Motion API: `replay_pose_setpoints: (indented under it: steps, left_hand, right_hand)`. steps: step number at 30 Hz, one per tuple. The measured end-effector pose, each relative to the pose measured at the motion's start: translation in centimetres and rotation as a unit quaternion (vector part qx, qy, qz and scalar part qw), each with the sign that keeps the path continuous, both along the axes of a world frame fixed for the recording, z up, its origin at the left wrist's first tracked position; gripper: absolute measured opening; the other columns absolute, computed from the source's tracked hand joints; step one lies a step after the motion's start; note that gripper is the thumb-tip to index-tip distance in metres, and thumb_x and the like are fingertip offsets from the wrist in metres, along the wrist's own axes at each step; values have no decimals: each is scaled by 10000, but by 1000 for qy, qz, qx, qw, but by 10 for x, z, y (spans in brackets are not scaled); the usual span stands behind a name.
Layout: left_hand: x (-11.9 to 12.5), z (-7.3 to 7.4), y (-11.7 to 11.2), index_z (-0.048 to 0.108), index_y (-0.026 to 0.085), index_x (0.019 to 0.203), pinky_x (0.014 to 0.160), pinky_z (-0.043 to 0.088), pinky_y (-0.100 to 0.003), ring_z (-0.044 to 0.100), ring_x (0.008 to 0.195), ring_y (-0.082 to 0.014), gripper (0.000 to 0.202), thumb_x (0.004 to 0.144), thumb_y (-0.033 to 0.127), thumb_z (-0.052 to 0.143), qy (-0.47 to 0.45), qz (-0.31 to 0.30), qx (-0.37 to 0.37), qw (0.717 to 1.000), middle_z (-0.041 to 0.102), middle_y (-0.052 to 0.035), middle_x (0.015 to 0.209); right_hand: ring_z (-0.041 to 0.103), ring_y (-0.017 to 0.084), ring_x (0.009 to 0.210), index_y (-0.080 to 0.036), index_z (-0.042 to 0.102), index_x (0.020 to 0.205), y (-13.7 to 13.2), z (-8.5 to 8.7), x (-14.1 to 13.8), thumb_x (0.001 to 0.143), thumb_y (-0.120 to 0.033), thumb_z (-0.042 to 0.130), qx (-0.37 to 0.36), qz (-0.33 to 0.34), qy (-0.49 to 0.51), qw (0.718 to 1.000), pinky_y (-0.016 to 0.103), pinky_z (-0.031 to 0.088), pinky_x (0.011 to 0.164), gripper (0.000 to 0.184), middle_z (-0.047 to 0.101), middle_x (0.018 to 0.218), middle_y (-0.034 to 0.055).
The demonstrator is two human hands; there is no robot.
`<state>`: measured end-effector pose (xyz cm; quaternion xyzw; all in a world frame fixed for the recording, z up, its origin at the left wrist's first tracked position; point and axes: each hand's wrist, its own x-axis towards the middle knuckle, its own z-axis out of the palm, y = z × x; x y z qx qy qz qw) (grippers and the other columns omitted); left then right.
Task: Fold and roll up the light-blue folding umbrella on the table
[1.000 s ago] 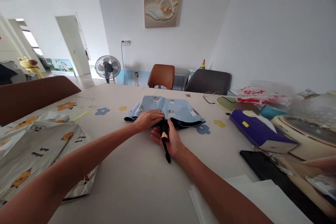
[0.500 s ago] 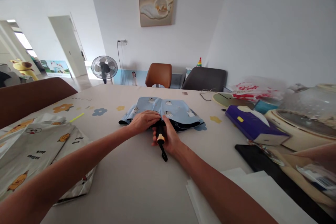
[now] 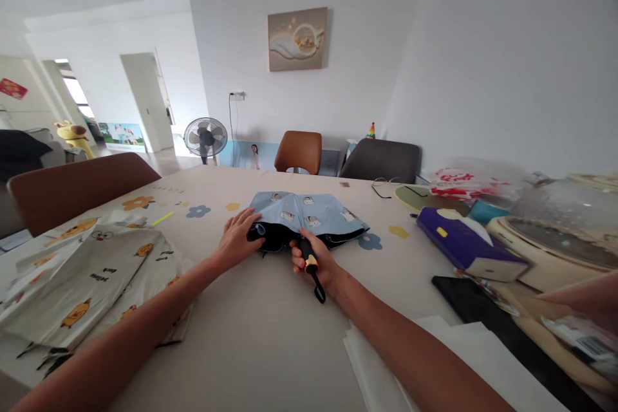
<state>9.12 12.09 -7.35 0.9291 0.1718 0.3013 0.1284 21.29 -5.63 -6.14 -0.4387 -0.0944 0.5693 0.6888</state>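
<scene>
A folded light-blue umbrella (image 3: pixel 316 206) with small white animal prints and a black lining lies in front of me on the table, its canopy loose and spread. My right hand (image 3: pixel 321 261) is closed round its black handle, which has a gold-coloured band and a black wrist loop (image 3: pixel 319 290) hanging from the end. At the canopy's left edge, my left hand (image 3: pixel 239 233) holds the fabric between thumb and fingers. The black underside shows between the two hands.
To the left lies a pale cloth umbrella (image 3: pixel 103 270) with yellow duck prints. On the right are a purple tissue box (image 3: pixel 466 241), a cream appliance with a clear lid (image 3: pixel 555 235), white paper sheets (image 3: pixel 463 360) and eyeglasses (image 3: pixel 383 188). Another person's arm (image 3: pixel 584 299) enters at the right edge.
My left hand has moved left from beside the handle to the canopy's left edge, lifting the fabric there. The right hand still holds the handle. The view has tilted up and turned slightly left.
</scene>
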Motion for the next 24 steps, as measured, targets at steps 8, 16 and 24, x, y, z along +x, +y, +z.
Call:
replay_pose_setpoints:
  steps: [8,16,24]
  left_hand:
    - [-2,-17,16,541,225,1153,998,384,-393,461,1195,-233,362,792,232,514,-85,66,-104,989,548,-64,1251]
    - [-1,-14,26,521,182,953,754,503,-422,611,864,-255,194,774,247,480,-100,198,-188,957,629,-101,915]
    - [-12,-3,-40,550,220,1074,1067,290,-427,511,1138,-181,329,808,74,421,-146,-162,205,954,611,-58,1160]
  right_hand:
    - [411,75,304,-134,528,744,-3,2,-4,916,-436,350,1,-5,5,1000,219,410,357,391,458,447,-60]
    - [406,64,293,-139,524,742,-4,3,-3,914,-457,345,4,-11,25,1000,198,366,343,403,449,441,-68]
    - [411,85,287,-137,536,741,-1,-3,3,910,-449,357,7,-9,30,999,225,401,305,397,465,432,-57]
